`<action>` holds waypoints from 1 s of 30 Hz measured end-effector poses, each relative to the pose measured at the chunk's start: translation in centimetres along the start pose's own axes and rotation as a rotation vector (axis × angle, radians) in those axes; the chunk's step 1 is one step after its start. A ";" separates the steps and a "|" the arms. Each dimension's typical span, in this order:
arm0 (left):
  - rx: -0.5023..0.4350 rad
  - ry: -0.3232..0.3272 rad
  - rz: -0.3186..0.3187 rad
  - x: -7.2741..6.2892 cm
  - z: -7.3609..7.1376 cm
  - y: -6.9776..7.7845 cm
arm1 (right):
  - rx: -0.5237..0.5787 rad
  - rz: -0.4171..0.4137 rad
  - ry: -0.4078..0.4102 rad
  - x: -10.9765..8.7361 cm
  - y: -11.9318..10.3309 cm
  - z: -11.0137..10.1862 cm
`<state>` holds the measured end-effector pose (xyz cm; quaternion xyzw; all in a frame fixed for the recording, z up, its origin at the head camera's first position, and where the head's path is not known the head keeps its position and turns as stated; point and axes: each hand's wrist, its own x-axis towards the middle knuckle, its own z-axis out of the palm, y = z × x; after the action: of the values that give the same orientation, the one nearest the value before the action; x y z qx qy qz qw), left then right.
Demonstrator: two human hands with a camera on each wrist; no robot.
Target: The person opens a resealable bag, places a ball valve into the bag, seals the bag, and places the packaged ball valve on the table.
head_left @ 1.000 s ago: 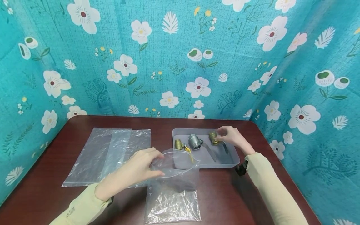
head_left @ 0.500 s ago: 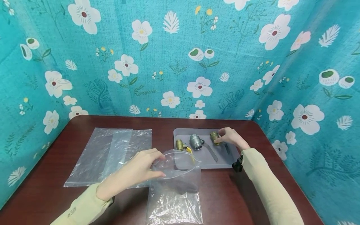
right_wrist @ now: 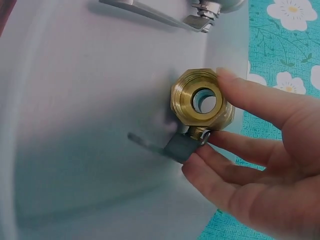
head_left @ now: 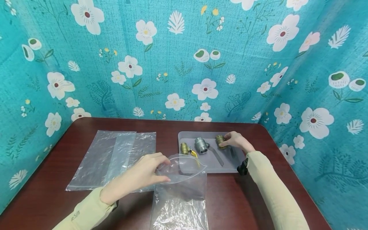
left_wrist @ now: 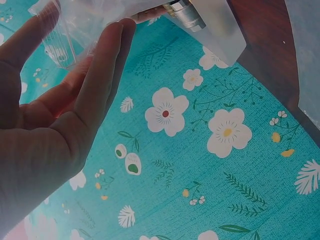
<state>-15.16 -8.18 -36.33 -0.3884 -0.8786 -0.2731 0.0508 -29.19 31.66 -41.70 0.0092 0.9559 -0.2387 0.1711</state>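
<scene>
1. The right hand (head_left: 237,141) pinches the larger brass valve (right_wrist: 186,102): one digit, apparently the thumb, lies on the body, the other fingers by the stem and dark handle (right_wrist: 181,147).
2. Compared with a second ago, the right wrist sits slightly further inward, while the valve shows no clear shift. That suggests the hold is settling rather than carrying anything away.
3. The valve is at the right end of the tray (head_left: 215,170); whether it is lifted off the floor I cannot tell.
4. The left hand (head_left: 146,167) is spread, thumb and fingers well apart at the mouth of the clear bag (head_left: 181,210), which gapes toward the tray. Which digits are inside, I cannot tell. This hand looks much the same as before, so the opening appears to be kept ready.
5. Further out in the tray lie the grey valve (head_left: 200,146) and the smaller brass valve (head_left: 184,149), both apparently unmoved.
6. Flat bags (head_left: 97,159) overlap on the table (head_left: 224,198), leftward.
</scene>
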 end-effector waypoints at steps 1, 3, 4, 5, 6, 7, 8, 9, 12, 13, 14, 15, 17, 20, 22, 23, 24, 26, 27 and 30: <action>0.001 0.000 0.000 0.0 0.0 0.0 | -0.007 -0.002 0.000 0.0 0.0 0.0; 0.004 -0.004 -0.003 0.0 0.0 0.0 | -0.016 -0.002 -0.005 0.1 -0.1 0.1; 0.001 -0.005 -0.002 0.0 0.0 -0.1 | -0.016 0.001 -0.008 0.1 -0.1 0.1; 0.001 -0.006 -0.001 0.0 0.0 -0.1 | -0.014 0.006 -0.011 0.2 -0.1 0.1; -0.001 -0.008 -0.002 0.1 0.0 -0.1 | -0.012 0.012 -0.015 0.2 -0.2 0.1; -0.004 -0.009 -0.005 0.0 0.0 -0.1 | -0.011 0.018 -0.019 0.1 -0.3 0.1; -0.005 -0.010 -0.005 0.0 0.0 -0.2 | -0.006 0.024 -0.022 0.2 -0.4 0.1; -0.006 -0.008 -0.003 0.0 0.0 -0.2 | -0.002 0.030 -0.027 0.2 -0.6 0.1; -0.009 0.005 0.009 0.0 0.1 -0.2 | 0.007 0.043 -0.039 0.3 -0.9 0.1; -0.005 0.016 0.017 0.0 0.2 -0.2 | 0.014 0.048 -0.042 0.4 -1.0 0.1; -0.004 0.021 0.023 0.0 0.2 -0.3 | 0.022 0.053 -0.044 0.5 -1.0 0.1; 0.000 0.028 0.033 0.0 0.3 -0.3 | 0.030 0.058 -0.051 0.5 -1.0 0.2; -0.003 0.032 0.038 0.0 0.3 -0.3 | 0.043 0.063 -0.061 0.6 -1.0 0.3; -0.011 0.019 0.030 -0.1 0.3 -0.3 | 0.056 0.059 -0.069 0.8 -0.9 0.4; -0.014 0.008 0.020 -0.1 0.3 -0.3 | 0.065 0.060 -0.074 1.0 -0.9 0.4; -0.014 0.000 0.011 -0.1 0.2 -0.3 | 0.070 0.060 -0.076 1.1 -1.0 0.4; -0.016 -0.006 0.004 -0.1 0.2 -0.3 | 0.072 0.061 -0.076 1.2 -1.1 0.4; -0.016 -0.014 -0.002 0.0 0.2 -0.3 | 0.076 0.080 -0.069 1.4 -1.2 0.5; -0.013 -0.017 -0.005 0.0 0.2 -0.3 | 0.074 0.089 -0.069 1.5 -1.2 0.5; -0.010 -0.019 -0.006 0.0 0.1 -0.3 | 0.055 0.108 -0.056 1.6 -1.4 0.7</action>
<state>-15.42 -8.33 -36.52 -0.3889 -0.8787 -0.2741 0.0396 -30.66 30.05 -42.16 0.0588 0.9419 -0.2552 0.2103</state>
